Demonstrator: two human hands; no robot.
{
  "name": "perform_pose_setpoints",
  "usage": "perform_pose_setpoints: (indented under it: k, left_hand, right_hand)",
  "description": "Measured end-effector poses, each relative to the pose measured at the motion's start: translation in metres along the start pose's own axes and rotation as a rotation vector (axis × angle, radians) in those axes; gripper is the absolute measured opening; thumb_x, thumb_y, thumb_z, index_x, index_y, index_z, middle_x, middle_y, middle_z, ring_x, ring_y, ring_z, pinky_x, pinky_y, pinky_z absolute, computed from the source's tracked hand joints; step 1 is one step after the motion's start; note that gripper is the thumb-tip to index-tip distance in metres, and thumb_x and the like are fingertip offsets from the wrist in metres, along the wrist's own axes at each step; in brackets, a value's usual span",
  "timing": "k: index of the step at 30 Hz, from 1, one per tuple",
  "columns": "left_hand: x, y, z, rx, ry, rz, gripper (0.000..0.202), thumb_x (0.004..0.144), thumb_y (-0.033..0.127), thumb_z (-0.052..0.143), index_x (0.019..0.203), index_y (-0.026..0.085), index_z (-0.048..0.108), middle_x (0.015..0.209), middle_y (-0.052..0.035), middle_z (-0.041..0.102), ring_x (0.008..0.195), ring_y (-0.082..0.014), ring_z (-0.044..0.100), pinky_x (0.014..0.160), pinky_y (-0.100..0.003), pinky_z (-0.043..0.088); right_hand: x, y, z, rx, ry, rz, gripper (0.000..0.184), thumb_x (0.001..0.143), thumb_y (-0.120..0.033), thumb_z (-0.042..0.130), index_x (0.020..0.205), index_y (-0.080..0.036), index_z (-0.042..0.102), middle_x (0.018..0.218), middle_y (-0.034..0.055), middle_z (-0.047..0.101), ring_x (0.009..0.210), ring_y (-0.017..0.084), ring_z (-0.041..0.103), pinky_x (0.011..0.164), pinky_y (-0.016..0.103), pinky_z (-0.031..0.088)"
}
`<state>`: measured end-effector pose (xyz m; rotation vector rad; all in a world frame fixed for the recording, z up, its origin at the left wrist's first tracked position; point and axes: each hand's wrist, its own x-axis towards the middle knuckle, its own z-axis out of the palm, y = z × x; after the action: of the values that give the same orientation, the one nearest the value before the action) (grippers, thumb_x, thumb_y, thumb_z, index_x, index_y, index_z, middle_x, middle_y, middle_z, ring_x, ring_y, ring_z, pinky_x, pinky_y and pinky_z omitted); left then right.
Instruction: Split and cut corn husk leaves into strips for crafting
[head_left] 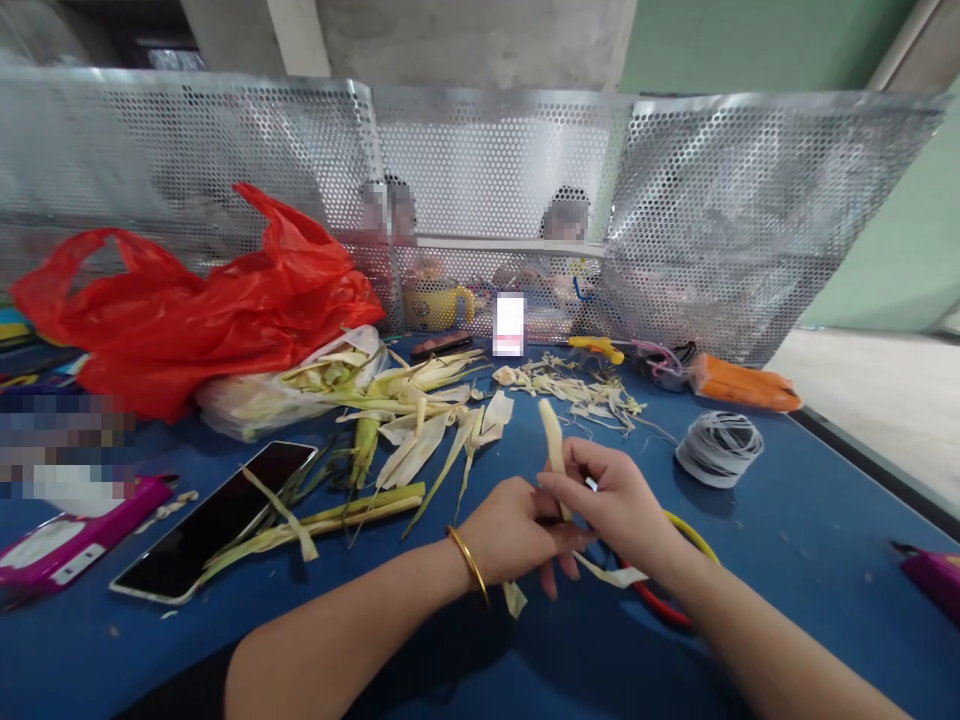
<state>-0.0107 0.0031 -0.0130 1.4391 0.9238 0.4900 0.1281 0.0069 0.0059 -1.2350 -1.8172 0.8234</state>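
A pale, peeled plant stalk [552, 435] stands nearly upright above my hands, its rounded tip free. My left hand [510, 515], with a gold bangle [467, 562] at the wrist, closes around its lower end. From the right, my right hand [604, 485] pinches the stalk partway up. A thin whitish strip of peel [611, 573] trails below my right hand. Under that wrist lies part of a red and yellow ring-shaped thing [667, 605]. Pale green leaf peelings [412, 440] spread across the blue table to the left of my hands.
A red plastic bag [217, 310] and a white bag of peelings [255, 405] sit at the left. Nearer are a dark-screened phone [217, 520] and a purple tool [82, 535]. A grey cord bundle [718, 448] and orange packet [742, 383] stand right. Perforated metal screens [487, 160] close the back.
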Motion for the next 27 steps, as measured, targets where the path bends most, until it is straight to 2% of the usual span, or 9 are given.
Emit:
perform_pose_setpoints:
  k: [4,8,11,13,17,20,22,25,27]
  left_hand:
    - [0.003,0.004,-0.008,-0.071,0.137,-0.121,0.025,0.075,0.031,0.06,0.058,0.013,0.063,0.053,-0.004,0.065,0.034,-0.0092,0.053,0.034,-0.016,0.033]
    - [0.006,0.012,-0.024,-0.371,0.293,-0.18,0.02,0.076,0.021,0.053,0.066,0.012,0.067,0.058,-0.0058,0.069,0.042,-0.0115,0.06,0.032,-0.015,0.029]
    - [0.007,0.017,-0.034,-0.664,0.35,-0.139,0.019,0.078,0.02,0.053,0.077,0.011,0.069,0.072,-0.0087,0.073,0.051,-0.0115,0.066,0.031,-0.013,0.027]
    - [0.007,0.019,-0.037,-0.826,0.365,-0.116,0.019,0.08,0.021,0.054,0.083,0.01,0.07,0.082,-0.0112,0.074,0.056,-0.0116,0.068,0.032,-0.012,0.031]
    - [0.005,0.021,-0.036,-1.017,0.413,-0.067,0.018,0.084,0.021,0.056,0.09,0.009,0.068,0.091,-0.013,0.074,0.064,-0.014,0.07,0.036,-0.014,0.04]
    - [0.005,0.02,-0.035,-1.125,0.401,-0.048,0.018,0.087,0.018,0.054,0.092,0.007,0.067,0.088,-0.0128,0.074,0.067,-0.0154,0.071,0.044,-0.017,0.05]
    - [0.006,0.02,-0.035,-1.16,0.401,-0.048,0.019,0.088,0.017,0.051,0.09,0.005,0.066,0.083,-0.0128,0.074,0.064,-0.0153,0.071,0.052,-0.019,0.055]
    - [0.006,0.02,-0.035,-1.145,0.426,-0.028,0.021,0.09,0.017,0.049,0.088,0.004,0.066,0.079,-0.0126,0.073,0.064,-0.0153,0.07,0.055,-0.02,0.056]
    - [0.006,0.02,-0.033,-1.117,0.437,-0.018,0.019,0.088,0.017,0.051,0.087,0.006,0.067,0.078,-0.0115,0.073,0.066,-0.0155,0.07,0.058,-0.021,0.056]
  right_hand:
    - [-0.004,-0.004,-0.003,-0.025,0.212,-0.154,0.022,0.086,-0.031,0.054,0.068,-0.019,0.051,0.062,-0.0035,0.05,0.057,0.011,0.045,0.055,0.022,0.038]
    - [-0.011,-0.005,-0.004,-0.286,0.347,-0.376,0.012,0.089,-0.023,0.053,0.078,-0.02,0.056,0.07,-0.0006,0.062,0.063,0.013,0.055,0.061,0.024,0.041]
    - [-0.013,-0.003,-0.002,-0.559,0.319,-0.583,0.007,0.089,-0.018,0.053,0.083,-0.02,0.057,0.073,0.0008,0.067,0.064,0.014,0.059,0.066,0.027,0.041]
    - [-0.012,0.0,0.0,-0.663,0.271,-0.653,0.007,0.09,-0.017,0.052,0.087,-0.019,0.057,0.073,0.0014,0.068,0.063,0.015,0.059,0.067,0.028,0.04]
    - [-0.007,0.009,0.008,-0.709,0.2,-0.57,0.013,0.093,-0.019,0.047,0.083,-0.019,0.055,0.065,-0.0006,0.064,0.056,0.014,0.055,0.063,0.027,0.038]
    - [-0.005,0.016,0.013,-0.729,0.14,-0.516,0.017,0.093,-0.018,0.046,0.078,-0.02,0.053,0.059,-0.0022,0.06,0.054,0.014,0.054,0.062,0.026,0.037]
    - [-0.004,0.018,0.014,-0.768,0.135,-0.544,0.019,0.094,-0.019,0.045,0.077,-0.019,0.053,0.059,-0.0016,0.058,0.056,0.014,0.054,0.064,0.027,0.038]
    - [-0.005,0.014,0.011,-0.859,0.195,-0.674,0.013,0.093,-0.019,0.047,0.086,-0.018,0.058,0.075,0.0039,0.065,0.069,0.017,0.059,0.074,0.031,0.04]
    - [-0.006,0.008,0.01,-0.907,0.163,-0.785,0.016,0.094,-0.017,0.046,0.101,-0.018,0.059,0.091,0.0075,0.067,0.082,0.019,0.059,0.08,0.034,0.04]
